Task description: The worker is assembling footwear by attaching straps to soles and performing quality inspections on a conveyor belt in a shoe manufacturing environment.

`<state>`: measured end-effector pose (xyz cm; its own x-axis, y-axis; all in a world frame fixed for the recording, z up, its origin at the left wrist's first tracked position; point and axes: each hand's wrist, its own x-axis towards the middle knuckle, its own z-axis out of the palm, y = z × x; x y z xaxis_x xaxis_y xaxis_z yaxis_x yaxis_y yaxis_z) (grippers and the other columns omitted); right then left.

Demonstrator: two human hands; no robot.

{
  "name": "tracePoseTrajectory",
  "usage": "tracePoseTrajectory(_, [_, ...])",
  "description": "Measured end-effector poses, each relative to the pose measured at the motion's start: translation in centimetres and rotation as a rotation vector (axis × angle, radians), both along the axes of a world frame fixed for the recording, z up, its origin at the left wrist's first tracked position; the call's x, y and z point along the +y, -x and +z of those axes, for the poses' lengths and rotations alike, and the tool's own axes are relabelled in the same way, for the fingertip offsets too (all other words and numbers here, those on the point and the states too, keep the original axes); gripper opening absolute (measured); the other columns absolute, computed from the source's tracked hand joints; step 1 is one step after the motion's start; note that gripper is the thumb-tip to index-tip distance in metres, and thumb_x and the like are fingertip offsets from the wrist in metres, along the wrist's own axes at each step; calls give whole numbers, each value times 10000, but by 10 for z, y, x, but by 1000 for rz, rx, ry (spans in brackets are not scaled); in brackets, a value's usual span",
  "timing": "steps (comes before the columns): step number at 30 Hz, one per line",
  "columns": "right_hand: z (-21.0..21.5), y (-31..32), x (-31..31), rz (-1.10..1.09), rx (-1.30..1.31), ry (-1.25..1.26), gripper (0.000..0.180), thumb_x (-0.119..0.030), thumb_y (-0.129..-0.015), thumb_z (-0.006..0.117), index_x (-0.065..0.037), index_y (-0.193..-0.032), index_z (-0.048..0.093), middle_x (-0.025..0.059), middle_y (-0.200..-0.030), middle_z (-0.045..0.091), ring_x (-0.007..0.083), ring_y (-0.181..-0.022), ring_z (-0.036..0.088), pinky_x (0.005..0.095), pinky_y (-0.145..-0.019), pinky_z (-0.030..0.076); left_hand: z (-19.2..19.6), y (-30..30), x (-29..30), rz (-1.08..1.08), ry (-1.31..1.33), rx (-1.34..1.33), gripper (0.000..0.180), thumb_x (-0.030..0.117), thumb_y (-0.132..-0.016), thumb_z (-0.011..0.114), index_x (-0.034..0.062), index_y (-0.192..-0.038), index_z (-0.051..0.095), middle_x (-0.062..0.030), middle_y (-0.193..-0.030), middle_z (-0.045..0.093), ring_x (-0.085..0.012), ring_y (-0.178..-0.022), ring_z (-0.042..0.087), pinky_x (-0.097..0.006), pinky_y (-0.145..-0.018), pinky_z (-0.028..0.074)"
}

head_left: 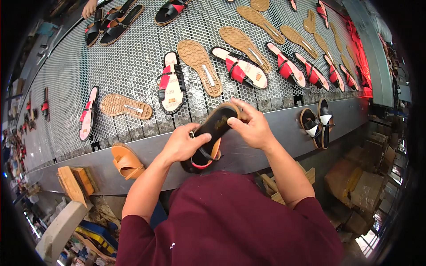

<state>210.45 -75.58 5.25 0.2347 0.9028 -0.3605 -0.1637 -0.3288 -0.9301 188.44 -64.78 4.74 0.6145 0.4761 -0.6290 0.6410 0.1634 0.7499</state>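
Between my two hands is a black-insoled sandal, tilted over the metal ledge. My left hand grips its side near the straps, thumb pressed on the insole. At the heel end my right hand is closed, with its thumb on top and fingers round the edge. Black and red straps show at the toe end, close to my shirt; whether a second sandal lies under there I cannot tell. Just beyond, on the perforated conveyor, lie a red-strapped sandal on a last and a tan sole.
Several more red-strapped uppers and tan soles lie across the conveyor toward a red glow. On the ledge rest a tan sandal and a black-and-white pair. Another person's hand is at the far left, near finished black sandals.
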Motion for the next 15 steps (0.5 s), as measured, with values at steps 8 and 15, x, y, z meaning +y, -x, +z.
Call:
tracePoseTrajectory(8, [-30, 24, -22, 140, 1025, 17, 570, -121, -970, 634, 36, -1466, 403, 150, -1294, 623, 152, -1123, 614, 326, -969, 505, -7, -18, -2, 515, 323, -295, 271, 187, -999, 585, -17, -1169, 636, -112, -990, 713, -169, -862, 695, -319, -806, 570])
tracePoseTrajectory(15, [-35, 55, -49, 229, 492, 236, 314, -123, -946, 671, 44, -1208, 621, 32, -1037, 691, 63, -928, 622, 240, -815, 510, 1, -29, -4, 785, 364, -389, 285, 204, -1027, 552, -43, -1156, 611, -171, -992, 723, -218, -849, 723, -352, -776, 607])
